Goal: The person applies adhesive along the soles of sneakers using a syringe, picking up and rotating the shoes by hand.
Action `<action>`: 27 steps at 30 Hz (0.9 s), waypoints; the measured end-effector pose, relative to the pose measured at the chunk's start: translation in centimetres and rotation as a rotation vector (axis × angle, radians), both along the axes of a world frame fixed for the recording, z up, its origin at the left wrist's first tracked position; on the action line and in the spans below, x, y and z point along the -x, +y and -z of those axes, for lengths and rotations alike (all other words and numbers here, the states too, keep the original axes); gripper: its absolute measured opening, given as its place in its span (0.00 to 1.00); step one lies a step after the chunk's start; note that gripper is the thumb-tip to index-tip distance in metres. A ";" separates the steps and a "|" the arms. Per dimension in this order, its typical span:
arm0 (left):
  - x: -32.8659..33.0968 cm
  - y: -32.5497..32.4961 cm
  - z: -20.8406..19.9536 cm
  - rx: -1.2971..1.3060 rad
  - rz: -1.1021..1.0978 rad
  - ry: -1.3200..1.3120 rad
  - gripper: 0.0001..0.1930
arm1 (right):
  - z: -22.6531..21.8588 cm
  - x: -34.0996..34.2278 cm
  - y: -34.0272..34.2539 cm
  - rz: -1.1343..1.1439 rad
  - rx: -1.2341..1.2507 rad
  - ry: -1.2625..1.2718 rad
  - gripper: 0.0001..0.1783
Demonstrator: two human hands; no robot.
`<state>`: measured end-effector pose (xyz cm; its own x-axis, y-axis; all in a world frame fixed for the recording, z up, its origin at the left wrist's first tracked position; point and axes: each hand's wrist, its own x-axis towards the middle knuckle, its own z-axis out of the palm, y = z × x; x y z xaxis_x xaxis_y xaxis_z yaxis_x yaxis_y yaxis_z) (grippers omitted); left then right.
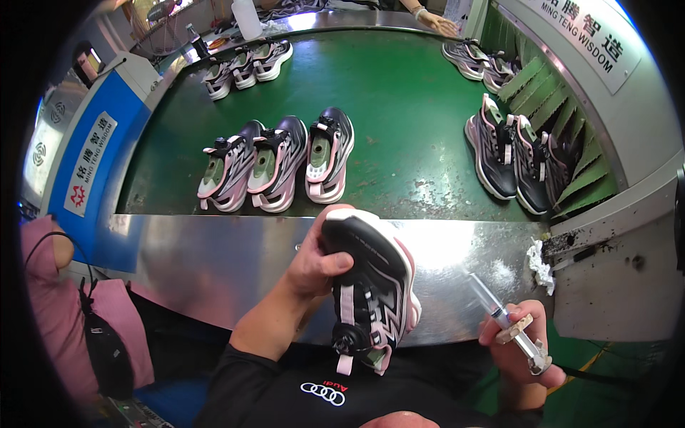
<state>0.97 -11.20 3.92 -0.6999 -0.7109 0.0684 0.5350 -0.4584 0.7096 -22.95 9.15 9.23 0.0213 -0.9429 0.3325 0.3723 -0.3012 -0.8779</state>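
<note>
My left hand [316, 260] is wrapped round the toe end of a black, white and pink sneaker [374, 285], thumb on its upper. The shoe is held above the metal table edge, toe pointing away and heel toward my chest. A dial and a pink pull tab show near its heel end. At the right, my right hand [515, 342] grips a clear syringe [510, 321] with a worn, crusted finger flange. Its tip points up and left, apart from the sneaker. Whether liquid is inside, I cannot tell.
A green conveyor belt [399, 107] carries several similar sneakers [280, 164] in groups. Some sneakers [514, 153] stand by the green strip curtain [589, 171] at right. Crumpled white tissue [540, 266] lies on the metal ledge [235, 250]. Another person's hand [435, 23] shows at the far side; a pink-clothed person [107, 321] is at left.
</note>
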 end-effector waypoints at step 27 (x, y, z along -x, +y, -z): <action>-0.5 1.3 -0.8 0.323 0.083 0.101 0.31 | -2.6 -4.7 -5.1 -0.182 -0.074 -0.199 0.47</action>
<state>1.47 -9.86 4.70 -0.7330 -0.5821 0.3520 0.5798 -0.2641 0.7708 -18.26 4.01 11.81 0.1337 -0.9513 0.2776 0.5821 -0.1513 -0.7989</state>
